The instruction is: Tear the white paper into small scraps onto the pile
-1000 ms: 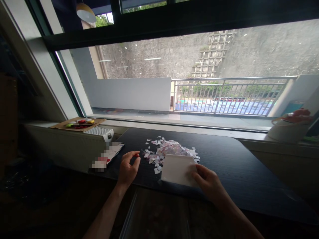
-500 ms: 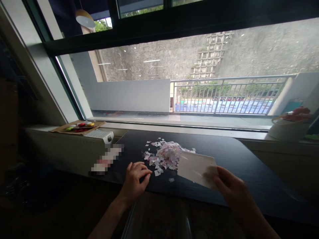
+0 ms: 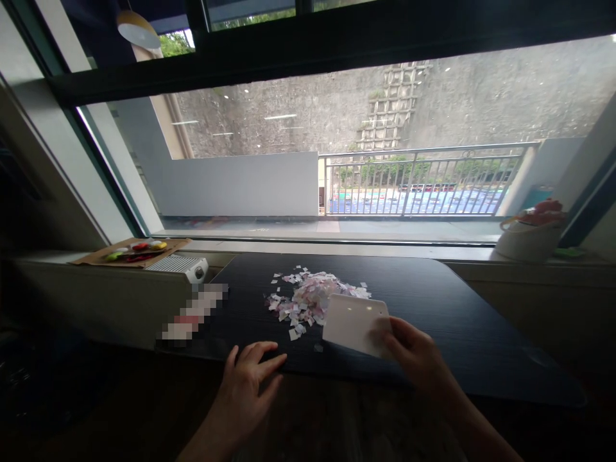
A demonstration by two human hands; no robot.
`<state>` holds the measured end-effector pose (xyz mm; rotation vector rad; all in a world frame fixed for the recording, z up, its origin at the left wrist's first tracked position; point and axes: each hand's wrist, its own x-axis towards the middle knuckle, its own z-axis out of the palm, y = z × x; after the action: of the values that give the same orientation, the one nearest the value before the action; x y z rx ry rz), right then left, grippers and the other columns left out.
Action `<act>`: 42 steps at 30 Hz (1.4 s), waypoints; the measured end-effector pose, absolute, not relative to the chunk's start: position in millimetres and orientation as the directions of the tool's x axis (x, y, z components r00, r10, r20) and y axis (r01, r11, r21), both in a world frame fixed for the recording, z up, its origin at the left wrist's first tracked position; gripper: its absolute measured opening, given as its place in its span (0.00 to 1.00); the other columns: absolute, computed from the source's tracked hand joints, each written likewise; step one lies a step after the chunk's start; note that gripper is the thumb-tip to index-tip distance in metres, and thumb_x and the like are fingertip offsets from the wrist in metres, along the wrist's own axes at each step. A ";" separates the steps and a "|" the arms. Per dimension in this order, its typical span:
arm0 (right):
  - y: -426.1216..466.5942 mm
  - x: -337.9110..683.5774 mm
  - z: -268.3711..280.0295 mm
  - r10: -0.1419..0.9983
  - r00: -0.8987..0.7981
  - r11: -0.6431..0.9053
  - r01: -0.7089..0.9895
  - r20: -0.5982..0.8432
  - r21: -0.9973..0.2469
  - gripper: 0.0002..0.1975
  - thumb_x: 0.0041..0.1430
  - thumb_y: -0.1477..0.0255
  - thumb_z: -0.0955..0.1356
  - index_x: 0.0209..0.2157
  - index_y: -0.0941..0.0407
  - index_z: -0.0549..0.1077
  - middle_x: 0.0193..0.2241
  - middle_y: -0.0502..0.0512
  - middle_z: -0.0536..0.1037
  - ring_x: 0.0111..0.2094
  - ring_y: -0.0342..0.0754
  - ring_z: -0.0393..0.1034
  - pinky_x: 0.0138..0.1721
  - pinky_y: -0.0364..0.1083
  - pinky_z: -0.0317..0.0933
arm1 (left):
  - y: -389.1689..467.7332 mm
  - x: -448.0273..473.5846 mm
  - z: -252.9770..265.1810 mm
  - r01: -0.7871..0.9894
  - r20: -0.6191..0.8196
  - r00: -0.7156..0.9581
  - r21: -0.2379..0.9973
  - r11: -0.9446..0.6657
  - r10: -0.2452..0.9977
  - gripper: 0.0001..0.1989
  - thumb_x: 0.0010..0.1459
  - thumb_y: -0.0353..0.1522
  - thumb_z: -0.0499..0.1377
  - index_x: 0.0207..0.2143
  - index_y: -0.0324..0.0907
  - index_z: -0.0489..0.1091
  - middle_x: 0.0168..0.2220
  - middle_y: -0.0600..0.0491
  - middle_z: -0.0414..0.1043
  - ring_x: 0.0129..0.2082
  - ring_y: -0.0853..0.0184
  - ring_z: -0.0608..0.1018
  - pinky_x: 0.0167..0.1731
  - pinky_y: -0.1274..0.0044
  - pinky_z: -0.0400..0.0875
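My right hand (image 3: 414,346) pinches the right end of a flat white plastic scraper (image 3: 353,323), a thin sheet with rounded corners and a small hole. The scraper is tilted in front of the right part of a heap of small pale pink and white paper scraps (image 3: 312,295), hiding some of them. My left hand (image 3: 253,375) is at the near edge of the black table (image 3: 418,301), fingers apart and nothing in them. It is nearer to me than the heap. One loose scrap (image 3: 318,348) lies between the heap and the table's near edge.
A blurred-out patch (image 3: 195,316) covers something at the table's left edge. Beyond it is a white radiator (image 3: 173,268) and a cardboard sheet (image 3: 101,254) with colourful items. The window sill (image 3: 337,248) runs behind the table, with a white pot (image 3: 527,239) at right.
My left hand has drawn back towards me and its fingers have spread. My right hand still holds the scraper, a little to the left in view. The camera has turned slightly right.
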<state>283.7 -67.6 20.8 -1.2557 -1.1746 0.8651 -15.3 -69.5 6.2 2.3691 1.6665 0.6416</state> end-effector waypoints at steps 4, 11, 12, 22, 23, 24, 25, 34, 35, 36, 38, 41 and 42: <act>-69.1 274.7 16.5 0.977 0.166 0.124 0.088 0.137 -0.988 0.17 0.47 0.61 0.71 0.36 0.58 0.77 0.34 0.58 0.83 0.37 0.57 0.76 0.38 0.51 0.69 | -69.2 -16.9 1.3 0.837 0.270 0.289 0.395 -0.379 0.919 0.17 0.53 0.32 0.54 0.44 0.55 0.74 0.50 0.49 0.72 0.51 0.56 0.72 0.55 0.48 0.54; -81.9 273.4 21.0 0.996 0.083 0.039 -0.008 0.039 -0.999 0.16 0.46 0.63 0.72 0.36 0.58 0.78 0.34 0.58 0.83 0.37 0.56 0.76 0.38 0.49 0.68 | -69.4 -17.3 3.6 0.829 0.244 0.272 0.431 -0.355 0.931 0.17 0.52 0.32 0.56 0.44 0.55 0.74 0.50 0.50 0.72 0.52 0.55 0.72 0.56 0.47 0.53; -82.0 274.4 21.5 0.995 0.092 0.044 -0.001 0.044 -0.999 0.17 0.46 0.62 0.72 0.36 0.58 0.77 0.34 0.58 0.83 0.37 0.56 0.76 0.38 0.49 0.68 | -70.1 -16.2 6.0 0.831 0.231 0.269 0.435 -0.347 0.935 0.17 0.52 0.32 0.56 0.44 0.55 0.74 0.50 0.50 0.72 0.52 0.55 0.72 0.56 0.47 0.52; -87.8 272.6 19.5 0.995 0.089 0.033 0.080 0.040 -0.996 0.17 0.47 0.63 0.70 0.37 0.58 0.77 0.35 0.58 0.83 0.37 0.57 0.76 0.37 0.49 0.69 | -72.6 -14.4 11.6 0.836 0.206 0.266 0.437 -0.332 0.942 0.18 0.52 0.31 0.55 0.45 0.54 0.74 0.51 0.49 0.72 0.53 0.55 0.71 0.56 0.46 0.50; -90.0 273.3 19.8 0.996 0.083 0.034 0.094 0.042 -0.995 0.16 0.47 0.63 0.70 0.37 0.58 0.77 0.35 0.57 0.83 0.37 0.56 0.76 0.37 0.49 0.69 | -72.5 -15.1 10.8 0.834 0.212 0.271 0.435 -0.339 0.939 0.17 0.52 0.31 0.56 0.45 0.53 0.74 0.51 0.49 0.72 0.53 0.55 0.71 0.56 0.46 0.49; -92.2 274.8 20.0 0.995 0.085 0.041 0.105 0.050 -0.994 0.16 0.48 0.63 0.70 0.37 0.58 0.77 0.35 0.57 0.83 0.37 0.56 0.76 0.36 0.49 0.69 | -72.4 -15.9 10.0 0.832 0.217 0.275 0.434 -0.344 0.937 0.17 0.53 0.32 0.56 0.45 0.53 0.74 0.51 0.48 0.72 0.53 0.55 0.71 0.56 0.46 0.49; -94.1 277.0 20.2 0.993 0.099 0.054 0.112 0.065 -0.992 0.16 0.48 0.63 0.70 0.38 0.57 0.77 0.35 0.57 0.83 0.37 0.56 0.76 0.36 0.48 0.70 | -72.3 -16.7 9.0 0.831 0.219 0.279 0.433 -0.349 0.935 0.17 0.53 0.32 0.56 0.45 0.54 0.74 0.51 0.48 0.71 0.53 0.55 0.71 0.56 0.46 0.49; -84.2 280.2 18.9 0.934 0.289 0.177 0.139 0.211 -0.974 0.20 0.49 0.56 0.71 0.38 0.56 0.77 0.33 0.57 0.82 0.34 0.55 0.77 0.35 0.49 0.72 | -70.6 -19.0 0.1 0.825 0.256 0.278 0.430 -0.366 0.926 0.17 0.53 0.32 0.56 0.45 0.53 0.74 0.51 0.48 0.71 0.53 0.54 0.71 0.56 0.45 0.49; -80.6 276.1 18.2 0.940 0.263 0.192 0.126 0.220 -0.973 0.21 0.49 0.55 0.71 0.38 0.56 0.77 0.33 0.58 0.82 0.34 0.55 0.77 0.36 0.49 0.72 | -70.4 -19.4 -0.5 0.826 0.260 0.279 0.427 -0.369 0.924 0.17 0.53 0.32 0.56 0.45 0.53 0.74 0.51 0.49 0.71 0.53 0.54 0.71 0.56 0.46 0.50; -77.2 272.1 17.4 0.945 0.238 0.201 0.115 0.224 -0.973 0.22 0.48 0.54 0.71 0.38 0.57 0.77 0.34 0.59 0.82 0.35 0.55 0.77 0.36 0.50 0.72 | -70.4 -20.0 -1.0 0.825 0.261 0.286 0.422 -0.375 0.922 0.17 0.53 0.32 0.56 0.45 0.54 0.73 0.51 0.49 0.71 0.53 0.55 0.71 0.56 0.46 0.50; -71.8 265.9 15.6 0.952 0.210 0.202 0.107 0.221 -0.974 0.24 0.47 0.53 0.71 0.39 0.58 0.77 0.35 0.60 0.82 0.36 0.56 0.77 0.37 0.51 0.72 | -70.7 -21.1 -1.1 0.824 0.265 0.300 0.412 -0.389 0.916 0.18 0.53 0.32 0.56 0.46 0.54 0.73 0.52 0.50 0.71 0.54 0.55 0.70 0.57 0.47 0.50; -68.4 263.2 13.8 0.963 0.181 0.186 0.099 0.202 -0.978 0.25 0.46 0.51 0.71 0.37 0.58 0.77 0.33 0.60 0.82 0.36 0.56 0.77 0.38 0.52 0.71 | -71.9 -21.1 0.5 0.824 0.261 0.306 0.409 -0.392 0.916 0.18 0.54 0.31 0.56 0.47 0.54 0.72 0.52 0.50 0.70 0.54 0.56 0.70 0.57 0.47 0.50; -68.0 263.8 13.7 0.966 0.174 0.180 0.091 0.194 -0.979 0.24 0.46 0.52 0.71 0.36 0.58 0.77 0.33 0.59 0.82 0.36 0.56 0.77 0.38 0.52 0.71 | -72.3 -20.5 1.0 0.826 0.257 0.300 0.411 -0.385 0.919 0.18 0.54 0.31 0.55 0.46 0.54 0.72 0.52 0.50 0.70 0.54 0.55 0.70 0.57 0.47 0.50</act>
<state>263.8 -68.0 13.7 -1.2034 -1.2102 0.9010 -20.5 -72.3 1.0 2.3633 1.6118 0.6777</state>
